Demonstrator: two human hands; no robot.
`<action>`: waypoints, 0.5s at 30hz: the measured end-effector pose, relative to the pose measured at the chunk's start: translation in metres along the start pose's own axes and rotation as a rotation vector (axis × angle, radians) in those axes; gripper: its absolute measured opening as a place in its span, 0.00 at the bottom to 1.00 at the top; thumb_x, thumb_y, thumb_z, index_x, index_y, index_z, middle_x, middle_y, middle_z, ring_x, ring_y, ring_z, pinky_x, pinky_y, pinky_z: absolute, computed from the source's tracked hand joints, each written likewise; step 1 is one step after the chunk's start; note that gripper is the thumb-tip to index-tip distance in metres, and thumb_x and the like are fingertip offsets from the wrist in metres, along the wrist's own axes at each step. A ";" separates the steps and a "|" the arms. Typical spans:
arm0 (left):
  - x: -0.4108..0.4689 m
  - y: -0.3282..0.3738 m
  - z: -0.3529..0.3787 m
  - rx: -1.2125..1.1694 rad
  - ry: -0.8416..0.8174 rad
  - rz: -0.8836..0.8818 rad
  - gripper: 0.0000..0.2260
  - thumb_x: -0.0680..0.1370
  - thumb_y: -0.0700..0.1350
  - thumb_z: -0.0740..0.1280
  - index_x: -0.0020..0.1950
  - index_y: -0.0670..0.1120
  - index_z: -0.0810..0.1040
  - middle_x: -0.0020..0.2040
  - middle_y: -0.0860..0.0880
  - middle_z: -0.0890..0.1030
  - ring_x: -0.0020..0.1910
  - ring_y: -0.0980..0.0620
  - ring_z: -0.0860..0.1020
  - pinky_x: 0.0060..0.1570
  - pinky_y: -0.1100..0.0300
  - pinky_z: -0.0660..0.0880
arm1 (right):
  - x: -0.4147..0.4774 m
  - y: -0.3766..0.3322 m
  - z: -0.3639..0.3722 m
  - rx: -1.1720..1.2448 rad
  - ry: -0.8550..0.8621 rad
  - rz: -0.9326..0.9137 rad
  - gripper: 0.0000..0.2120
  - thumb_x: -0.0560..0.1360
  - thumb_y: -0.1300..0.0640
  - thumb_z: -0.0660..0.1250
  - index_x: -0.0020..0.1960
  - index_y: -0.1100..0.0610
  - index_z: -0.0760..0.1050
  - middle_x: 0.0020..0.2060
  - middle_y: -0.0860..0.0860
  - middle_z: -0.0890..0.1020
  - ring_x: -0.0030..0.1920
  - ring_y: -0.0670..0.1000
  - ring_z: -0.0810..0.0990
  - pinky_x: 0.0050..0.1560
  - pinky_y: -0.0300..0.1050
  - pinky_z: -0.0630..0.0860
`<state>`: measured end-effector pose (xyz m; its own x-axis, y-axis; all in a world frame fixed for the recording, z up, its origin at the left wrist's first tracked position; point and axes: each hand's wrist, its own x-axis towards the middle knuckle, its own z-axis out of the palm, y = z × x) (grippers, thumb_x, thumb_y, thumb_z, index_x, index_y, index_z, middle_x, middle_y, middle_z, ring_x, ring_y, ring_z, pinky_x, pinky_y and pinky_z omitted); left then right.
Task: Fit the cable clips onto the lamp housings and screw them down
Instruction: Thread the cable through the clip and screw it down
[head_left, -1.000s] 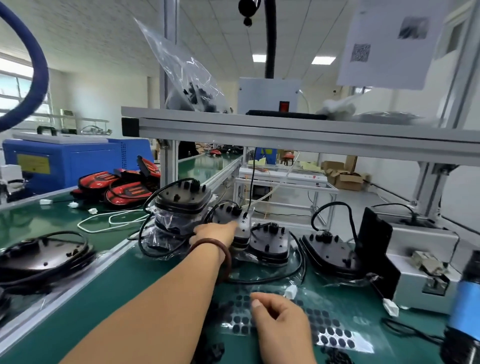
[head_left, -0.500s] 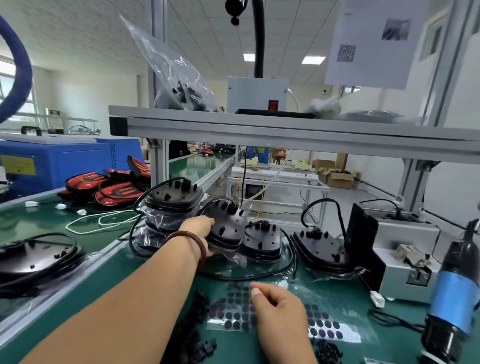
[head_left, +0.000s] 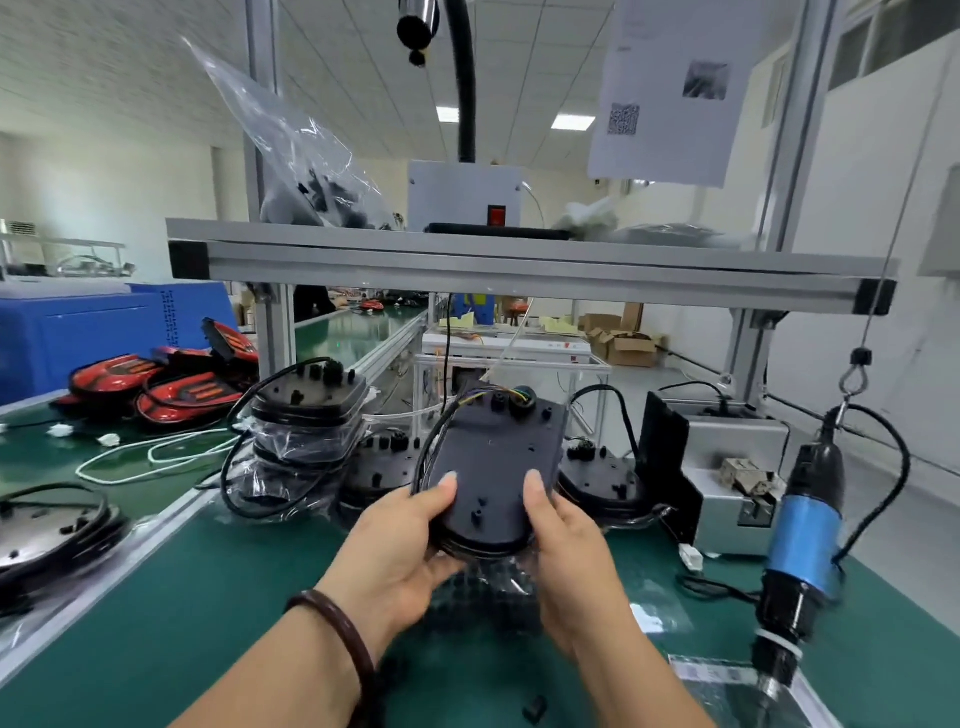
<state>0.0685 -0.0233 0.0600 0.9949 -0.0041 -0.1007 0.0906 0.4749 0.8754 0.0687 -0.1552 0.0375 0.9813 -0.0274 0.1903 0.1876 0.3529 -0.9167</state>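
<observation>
Nearest us, by the near edge of the green surface (head_left: 171, 613): one small black part (head_left: 535, 709), possibly a cable clip; we cannot tell.

Left hand (head_left: 400, 545) and right hand (head_left: 571, 551): together they hold one lamp housing (head_left: 493, 467) above the middle of the surface, back side up. The fingers (head_left: 447, 480) are curled round its near end, with the thumbs on top. Its black cable (head_left: 431, 457) loops down the left side, and coloured wires show at the far end. We see no clip fitted on it.

At the right edge: a blue screwdriver (head_left: 802, 545) hanging from a hook, tip down.

Toward the far edge: a bagged stack of housings (head_left: 306, 415) at the left, another housing (head_left: 379, 467) lying flat beside it, and a grey feeder box (head_left: 727, 457) at the right.

Above: a shelf (head_left: 519, 265) carrying a bag of black parts (head_left: 311, 192).

Risks, as we judge them:
- The housing is gripped at one end only, so it may tip forward when one hand lets go to fetch a clip.
- The loose cable may snag the housings behind as the piece is lowered.
- The screwdriver hangs near the right arm, and a hasty reach could set it swinging against the housing.
</observation>
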 end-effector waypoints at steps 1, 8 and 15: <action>-0.003 -0.005 0.000 0.002 -0.005 0.027 0.04 0.77 0.40 0.66 0.48 0.42 0.80 0.42 0.43 0.85 0.36 0.49 0.84 0.31 0.56 0.80 | 0.000 0.001 -0.001 0.003 0.019 0.009 0.17 0.77 0.49 0.64 0.60 0.59 0.78 0.52 0.54 0.85 0.53 0.54 0.84 0.56 0.52 0.79; -0.016 -0.025 -0.016 0.141 -0.375 -0.077 0.26 0.71 0.30 0.67 0.60 0.56 0.75 0.51 0.50 0.82 0.43 0.51 0.80 0.44 0.47 0.79 | 0.002 -0.003 0.001 0.230 0.161 0.023 0.14 0.79 0.56 0.64 0.58 0.65 0.77 0.49 0.61 0.84 0.50 0.60 0.84 0.47 0.54 0.82; 0.027 0.009 -0.007 0.762 0.074 0.390 0.12 0.81 0.39 0.58 0.57 0.46 0.79 0.45 0.44 0.82 0.44 0.43 0.78 0.48 0.54 0.77 | 0.002 -0.029 -0.007 0.175 0.262 -0.090 0.13 0.79 0.55 0.65 0.56 0.63 0.78 0.47 0.57 0.86 0.48 0.55 0.85 0.44 0.47 0.83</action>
<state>0.0961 -0.0129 0.0622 0.9581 0.1062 0.2659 -0.2258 -0.2905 0.9298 0.0654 -0.1723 0.0623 0.9428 -0.2977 0.1500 0.2864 0.4932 -0.8214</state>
